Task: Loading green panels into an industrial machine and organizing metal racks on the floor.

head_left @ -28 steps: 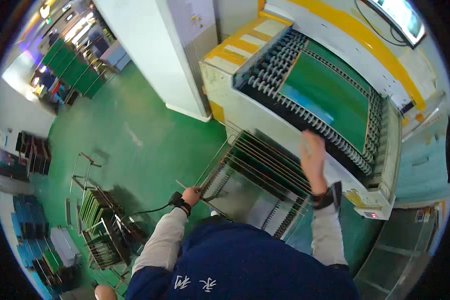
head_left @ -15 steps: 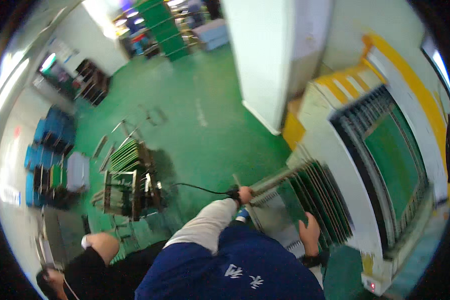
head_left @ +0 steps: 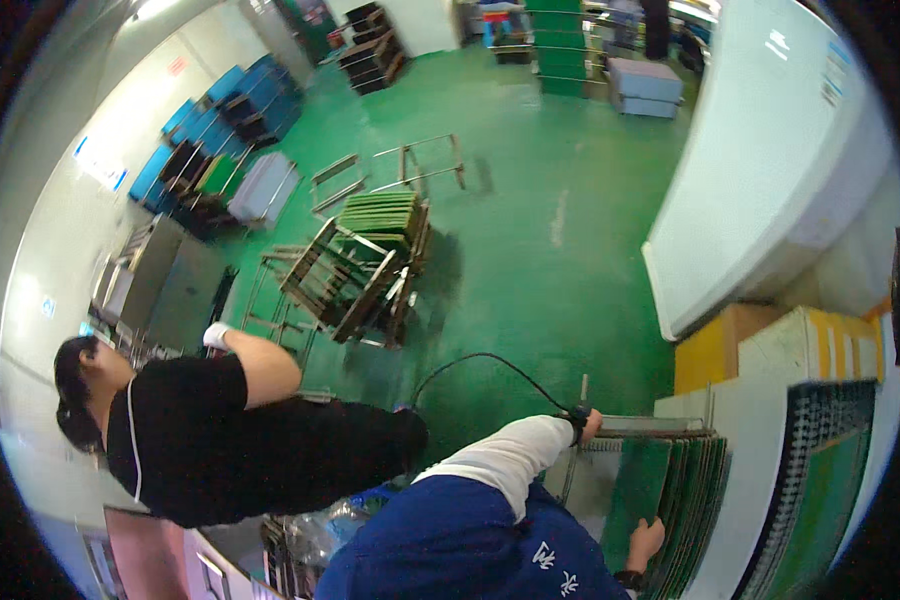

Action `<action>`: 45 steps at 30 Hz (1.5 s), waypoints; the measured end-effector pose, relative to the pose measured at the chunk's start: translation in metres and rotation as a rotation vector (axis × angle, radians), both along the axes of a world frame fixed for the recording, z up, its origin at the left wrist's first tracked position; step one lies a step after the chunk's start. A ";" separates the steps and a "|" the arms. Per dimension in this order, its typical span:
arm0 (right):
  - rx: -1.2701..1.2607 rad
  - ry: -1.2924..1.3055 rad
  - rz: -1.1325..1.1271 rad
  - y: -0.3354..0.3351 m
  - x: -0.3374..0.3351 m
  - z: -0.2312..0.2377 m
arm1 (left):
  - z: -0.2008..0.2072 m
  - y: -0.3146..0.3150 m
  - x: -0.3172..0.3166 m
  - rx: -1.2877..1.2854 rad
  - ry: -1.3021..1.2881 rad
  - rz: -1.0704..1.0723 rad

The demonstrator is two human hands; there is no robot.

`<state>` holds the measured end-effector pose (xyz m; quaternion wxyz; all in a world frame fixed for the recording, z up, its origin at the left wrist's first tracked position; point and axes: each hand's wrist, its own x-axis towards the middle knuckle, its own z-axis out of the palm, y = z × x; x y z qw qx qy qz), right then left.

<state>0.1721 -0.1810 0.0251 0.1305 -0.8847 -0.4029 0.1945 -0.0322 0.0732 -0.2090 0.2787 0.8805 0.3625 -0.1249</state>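
Observation:
My left hand [head_left: 592,424] is closed around the near corner of a metal rack [head_left: 660,426], beside a thin upright rod. A dark strap with a black cable [head_left: 490,356] is on that wrist. Inside the rack several thin green boards [head_left: 705,480] stand on edge, side by side. At the front of this row, my right hand [head_left: 647,543] has its fingers curled at the edge of a green board [head_left: 638,485]. Its grip is partly hidden, but the fingers look closed on that board. Left of the boards shows a grey flat face of the rack.
A machine with a dark toothed frame [head_left: 795,470] stands at the right, by a yellow-taped box [head_left: 810,345] and a white pillar [head_left: 760,180]. Another person [head_left: 260,440] in black works at the left. A metal cart with green boards [head_left: 380,215] and blue bins [head_left: 255,100] stand beyond.
The view has swung left, bringing the other person more fully in. My right hand, spread beside the boards before, now has its fingers at a board's edge. My left hand stays on the rack.

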 end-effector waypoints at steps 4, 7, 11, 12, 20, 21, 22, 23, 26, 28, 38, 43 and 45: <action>-0.188 0.009 -0.063 0.002 0.007 -0.009 | 0.011 -0.003 0.000 0.004 -0.032 0.081; -0.157 -0.066 -0.067 -0.003 0.007 -0.006 | 0.019 -0.005 0.001 0.013 -0.054 0.111; -0.205 0.077 -0.046 0.001 -0.002 0.012 | 0.029 -0.009 0.007 0.045 -0.086 0.162; -0.263 0.077 -0.122 0.005 -0.005 0.017 | 0.032 -0.009 0.009 0.063 -0.089 0.177; -0.361 -0.052 -0.109 0.004 0.002 0.000 | 0.074 -0.012 0.003 0.145 0.076 -0.006; -0.394 -0.130 -0.110 0.000 0.007 -0.009 | 0.078 -0.012 0.002 0.133 0.072 -0.006; -0.401 -0.131 -0.102 -0.004 0.009 -0.019 | 0.080 -0.012 0.000 0.129 0.075 -0.014; -0.293 -0.201 -0.096 -0.007 0.012 -0.028 | 0.080 -0.012 0.000 0.129 0.081 -0.037; -0.334 -0.160 -0.152 -0.007 0.018 -0.038 | 0.075 -0.015 0.002 0.200 0.105 -0.144; -0.421 -0.078 -0.185 0.000 0.021 -0.031 | 0.068 -0.017 0.005 0.287 0.144 -0.276; -0.405 0.215 -0.402 0.008 0.013 -0.008 | 0.090 -0.001 -0.003 -0.119 0.095 -0.164; -0.337 0.146 -0.423 -0.005 0.031 -0.032 | 0.109 -0.005 -0.020 -0.336 -0.201 0.314; -0.328 0.089 -0.403 -0.018 0.049 -0.058 | 0.113 -0.008 -0.019 -0.338 -0.289 0.425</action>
